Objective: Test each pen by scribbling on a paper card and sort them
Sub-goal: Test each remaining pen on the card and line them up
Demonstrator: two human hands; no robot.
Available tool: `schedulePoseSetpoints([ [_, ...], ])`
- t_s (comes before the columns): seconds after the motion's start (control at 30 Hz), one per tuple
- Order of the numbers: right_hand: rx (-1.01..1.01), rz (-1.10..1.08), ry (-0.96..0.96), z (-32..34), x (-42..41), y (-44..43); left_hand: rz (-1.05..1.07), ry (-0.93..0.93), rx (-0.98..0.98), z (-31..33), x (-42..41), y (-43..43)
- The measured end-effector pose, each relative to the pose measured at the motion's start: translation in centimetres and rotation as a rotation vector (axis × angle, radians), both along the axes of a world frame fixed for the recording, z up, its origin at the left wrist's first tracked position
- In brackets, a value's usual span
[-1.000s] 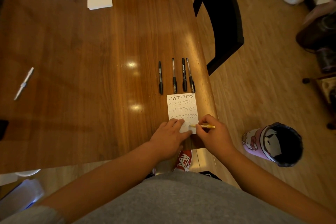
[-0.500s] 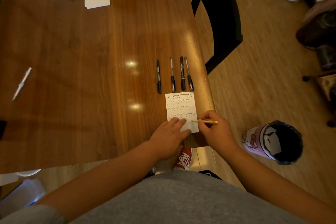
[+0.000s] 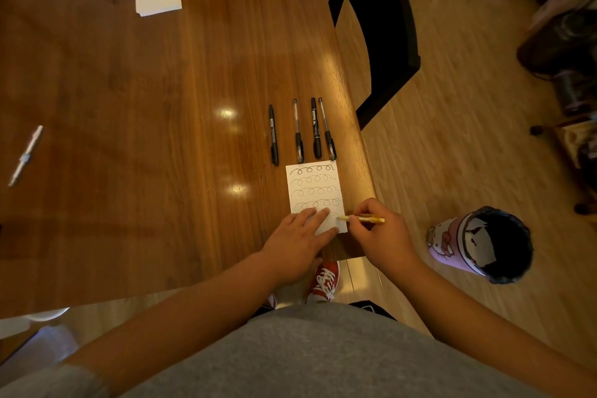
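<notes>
Yellow pen (image 3: 361,219) is on the paper card (image 3: 315,191) right now: slim, pale gold barrel, lying almost level, its tip at the card's lower right edge. The right hand (image 3: 384,236) pinches it between curled fingers and thumb, just off the card's right side. The left hand (image 3: 297,242) lies flat with straight fingers, pressing down the card's bottom part. The card is white, upright, with four rows of dark looping scribbles down it. Just above its top edge, four black pens (image 3: 316,129) lie side by side, parallel, capped ends toward the card; two are solid black, two have clear barrels. Far to the card's left, a white pen (image 3: 26,155) lies alone on the wooden table (image 3: 161,107). The card sits close to the table's right edge.
</notes>
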State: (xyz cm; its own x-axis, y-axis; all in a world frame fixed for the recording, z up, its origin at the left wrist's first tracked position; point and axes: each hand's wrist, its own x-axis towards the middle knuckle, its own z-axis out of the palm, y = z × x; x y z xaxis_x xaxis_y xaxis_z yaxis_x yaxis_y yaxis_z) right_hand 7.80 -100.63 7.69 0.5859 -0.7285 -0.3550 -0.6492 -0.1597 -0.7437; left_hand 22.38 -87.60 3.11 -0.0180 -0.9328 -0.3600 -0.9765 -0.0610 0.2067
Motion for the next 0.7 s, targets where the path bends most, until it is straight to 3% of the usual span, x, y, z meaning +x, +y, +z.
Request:
schedulePoseSetpoints([
  [0.7,-0.022,-0.006,-0.007,-0.4,-0.3,-0.8,0.041,-0.003,-0.007,0.9,-0.2,-0.5],
])
